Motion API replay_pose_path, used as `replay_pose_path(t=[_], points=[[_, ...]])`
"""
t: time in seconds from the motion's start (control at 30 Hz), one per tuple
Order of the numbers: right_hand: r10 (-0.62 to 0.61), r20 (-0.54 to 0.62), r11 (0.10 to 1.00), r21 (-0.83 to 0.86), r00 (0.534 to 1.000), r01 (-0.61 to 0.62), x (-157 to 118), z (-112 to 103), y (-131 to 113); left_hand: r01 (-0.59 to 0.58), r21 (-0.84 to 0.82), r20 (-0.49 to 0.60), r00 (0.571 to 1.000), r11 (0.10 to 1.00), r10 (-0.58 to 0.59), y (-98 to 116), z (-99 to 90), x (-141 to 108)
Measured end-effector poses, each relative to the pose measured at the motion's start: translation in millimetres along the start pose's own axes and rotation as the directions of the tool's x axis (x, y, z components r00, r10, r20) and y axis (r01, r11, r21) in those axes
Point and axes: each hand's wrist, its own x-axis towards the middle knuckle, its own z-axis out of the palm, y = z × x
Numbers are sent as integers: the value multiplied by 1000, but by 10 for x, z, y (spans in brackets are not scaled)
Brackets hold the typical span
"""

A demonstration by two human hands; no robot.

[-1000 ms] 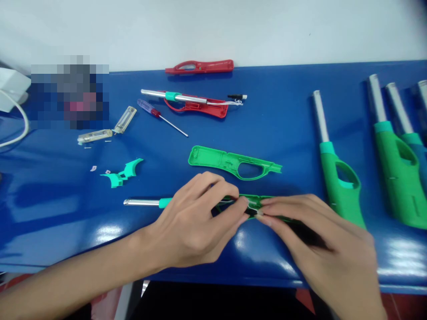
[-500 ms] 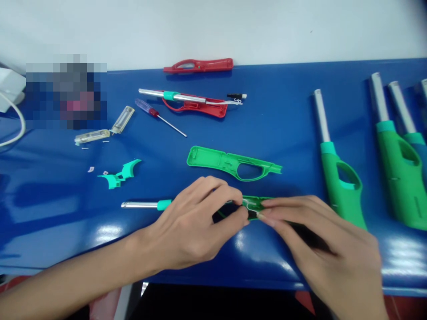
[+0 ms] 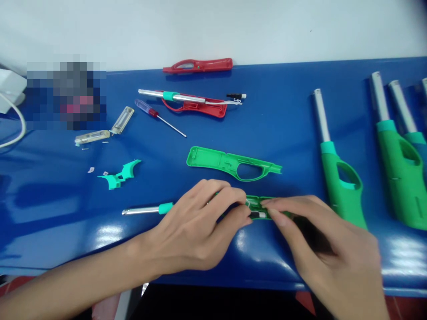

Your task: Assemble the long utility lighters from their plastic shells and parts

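The green half-shell (image 3: pixel 256 205), open side up between the hands at the near side of the blue table (image 3: pixel 283 129), looks light, stiff and smooth, best steadied by its rims. The black-and-white piece (image 3: pixel 258 214) within seems small and slippery, best taken by its black body; the thin white wire (image 3: pixel 247 203) looks easily damaged. The left hand (image 3: pixel 200 229) pinches the piece's black end; the right hand's (image 3: pixel 330 244) fingertips meet over the shell, gripping what, I cannot tell from here. Beyond lies a screwdriver (image 3: pixel 146 108).

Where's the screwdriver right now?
In the head view, the screwdriver lies left of centre on the blue table, just below the silver tube on the red shell.
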Motion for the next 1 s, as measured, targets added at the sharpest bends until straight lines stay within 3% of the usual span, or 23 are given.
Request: replay_pose_path(t=[0.43,0.7,1.0], points=[[-5,-7,1000,25,1000,6,8,39,5,-37,36,4,999,999,37,-5,7,-16],[68,-33,997,42,997,-67,-69,73,37,-13,19,-6,1000,1000,13,0,27,-7],[65,-16,997,30,998,-65,-20,63,24,16,36,-4,1000,999,-16,24,59,-22]])
